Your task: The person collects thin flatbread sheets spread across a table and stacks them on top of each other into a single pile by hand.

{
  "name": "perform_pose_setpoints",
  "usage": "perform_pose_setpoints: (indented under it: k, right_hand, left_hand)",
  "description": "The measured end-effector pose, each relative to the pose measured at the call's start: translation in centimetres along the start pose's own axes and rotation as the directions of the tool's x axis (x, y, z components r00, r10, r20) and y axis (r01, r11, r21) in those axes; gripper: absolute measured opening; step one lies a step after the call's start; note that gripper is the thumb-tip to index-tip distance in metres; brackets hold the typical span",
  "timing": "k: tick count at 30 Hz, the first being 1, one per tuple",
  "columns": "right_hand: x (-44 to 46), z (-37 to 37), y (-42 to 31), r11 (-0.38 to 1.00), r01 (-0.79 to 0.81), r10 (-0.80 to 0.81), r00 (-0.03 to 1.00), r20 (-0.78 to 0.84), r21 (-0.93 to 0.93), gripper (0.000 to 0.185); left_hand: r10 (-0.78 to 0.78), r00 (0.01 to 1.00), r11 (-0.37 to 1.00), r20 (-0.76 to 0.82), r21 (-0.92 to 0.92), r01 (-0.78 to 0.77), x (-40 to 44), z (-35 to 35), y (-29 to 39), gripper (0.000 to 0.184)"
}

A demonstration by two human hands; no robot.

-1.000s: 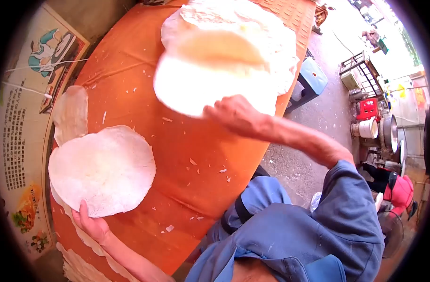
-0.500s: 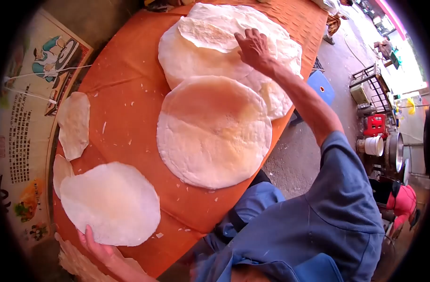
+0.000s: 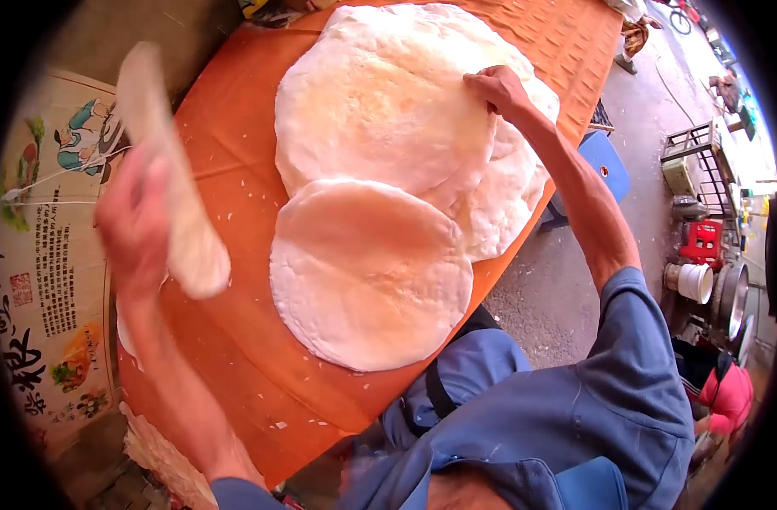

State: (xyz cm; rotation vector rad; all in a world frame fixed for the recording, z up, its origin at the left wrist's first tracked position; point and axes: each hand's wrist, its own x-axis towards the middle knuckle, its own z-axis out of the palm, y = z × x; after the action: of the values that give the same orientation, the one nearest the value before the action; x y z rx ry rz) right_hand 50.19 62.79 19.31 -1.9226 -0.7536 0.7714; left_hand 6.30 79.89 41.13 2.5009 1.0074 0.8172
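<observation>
My left hand (image 3: 135,217), smeared by motion, is raised over the left edge of the table, closed around a pale thin flatbread (image 3: 172,170) that stands nearly edge-on. My right hand (image 3: 500,89) has its fingers closed on the right edge of a large round flatbread (image 3: 371,93), the top one of a stack. More flatbreads (image 3: 511,191) show beneath it to the right. Nearer my body, another round flatbread (image 3: 371,280) lies flat, overlapping the stack's near edge.
An orange cloth (image 3: 244,348) with scattered crumbs covers the table. Broken flatbread scraps (image 3: 163,455) lie below its left edge, beside a printed poster (image 3: 61,255). At right are a blue stool (image 3: 605,161), a red stool (image 3: 703,242), a white bucket (image 3: 690,282) and a person in pink (image 3: 728,399).
My left hand has lifted the smaller flatbread off the lower-left cloth and swung it upward. My right hand went from spread on the stack to gripping an edge; the top flatbread's folded flap is now flat.
</observation>
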Motion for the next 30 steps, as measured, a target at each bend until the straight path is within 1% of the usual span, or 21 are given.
perform_pose_setpoints:
  k: [2,3,5,6,7,8,10,11,12,13,14,15,16,17,18,21,24,25,27,28,30]
  right_hand:
    - [-0.1,-0.5,0.8,1.000,-0.008,0.008,1.000,-0.014,0.026,0.037]
    - [-0.3,-0.7,1.2,0.999,-0.015,0.016,1.000,-0.024,0.039,0.039]
    - [-1.4,-1.4,1.1,0.999,-0.048,0.049,0.988,-0.145,0.010,0.043]
    - [-2.3,-1.5,0.9,0.997,-0.071,0.069,0.979,-0.193,-0.004,0.045]
    - [-3.7,-1.9,1.1,0.999,0.007,-0.017,0.968,-0.250,-0.041,0.049]
    - [-5.3,-2.7,1.2,0.993,0.083,-0.105,0.945,-0.311,-0.082,0.053]
    - [-10.3,-3.0,0.6,0.993,0.107,-0.113,0.979,-0.170,-0.046,0.043]
    - [-12.7,-2.0,1.6,0.995,0.068,-0.070,0.997,0.024,0.066,0.036]
    - [-15.4,0.5,3.0,0.992,0.116,-0.119,0.991,0.064,0.056,0.030]
    - [-17.5,2.0,3.5,0.929,0.316,-0.279,0.940,0.198,-0.191,0.029]
    - [-19.7,3.9,2.4,0.943,0.291,-0.243,0.934,0.261,-0.163,0.040]
    - [-20.4,6.1,3.3,0.812,0.529,-0.493,0.848,0.197,-0.247,0.052]
    - [-20.7,7.8,2.2,0.745,0.545,-0.531,0.833,0.153,-0.384,0.053]
    - [-20.6,9.4,2.0,0.776,0.481,-0.487,0.868,0.098,-0.408,0.050]
    - [-20.3,10.6,2.0,0.803,0.417,-0.443,0.895,0.042,-0.426,0.047]
    - [-20.2,12.2,1.4,0.844,0.405,-0.437,0.900,-0.012,-0.351,0.032]
    - [-21.4,12.8,-0.2,0.812,0.358,-0.330,0.933,0.142,-0.461,0.019]
    - [-22.6,12.9,-1.8,0.784,0.455,-0.459,0.883,0.100,-0.422,0.012]
    - [-23.9,12.7,-4.2,0.741,0.528,-0.528,0.840,0.126,-0.415,0.010]
    - [-24.4,12.7,-4.7,0.718,0.561,-0.559,0.817,0.138,-0.412,0.009]
    - [-22.6,13.0,-3.0,0.716,0.465,-0.556,0.831,-0.021,-0.520,0.018]
  left_hand:
    - [0.094,0.991,0.995,0.099,-0.029,-0.091,2.3,7.1,5.1,0.026]
    - [0.186,0.970,0.982,0.157,-0.071,-0.177,2.7,10.5,6.2,0.030]
    - [0.310,0.844,0.935,0.438,0.022,-0.355,1.8,16.5,6.8,0.041]
    - [0.402,0.806,0.905,0.434,-0.055,-0.421,-0.1,19.1,6.0,0.049]
    - [0.324,0.815,0.944,0.481,-0.110,-0.310,-1.9,19.5,6.3,0.051]
    - [0.318,0.871,0.948,0.374,-0.150,-0.282,-4.1,20.0,5.5,0.050]
    - [0.134,0.951,0.990,0.279,-0.074,-0.118,-7.9,19.1,1.9,0.051]
    - [0.038,0.970,0.999,0.240,-0.004,-0.038,-9.9,18.2,-0.5,0.053]
    - [-0.050,0.982,0.997,0.182,0.063,0.039,-11.7,17.5,-3.1,0.055]
    - [-0.165,0.970,0.970,0.179,0.205,0.127,-13.5,16.8,-5.8,0.058]
    - [-0.282,0.946,0.914,0.162,0.345,0.214,-15.6,16.1,-8.6,0.061]
    - [-0.323,0.928,0.903,0.186,0.355,0.244,-17.7,16.1,-11.8,0.063]
    - [-0.361,0.910,0.893,0.206,0.358,0.273,-19.6,16.6,-14.9,0.065]
    - [-0.401,0.888,0.880,0.224,0.363,0.306,-20.7,16.6,-16.4,0.066]
    - [-0.429,0.876,0.882,0.220,0.313,0.353,-20.8,16.2,-16.1,0.068]
    - [-0.500,0.838,0.865,0.218,0.180,0.469,-20.7,16.1,-15.4,0.066]
    - [-0.618,0.708,0.770,0.341,0.080,0.634,-21.0,16.2,-17.4,0.054]
    - [-0.570,0.766,0.817,0.297,0.103,0.568,-21.3,15.7,-17.1,0.048]
    - [-0.452,0.866,0.891,0.214,0.163,0.424,-21.6,15.3,-16.5,0.036]
    - [-0.461,0.868,0.888,0.187,0.098,0.450,-21.9,15.6,-17.3,0.031]
    - [-0.475,0.871,0.875,0.129,-0.037,0.483,-22.4,16.3,-19.1,0.024]
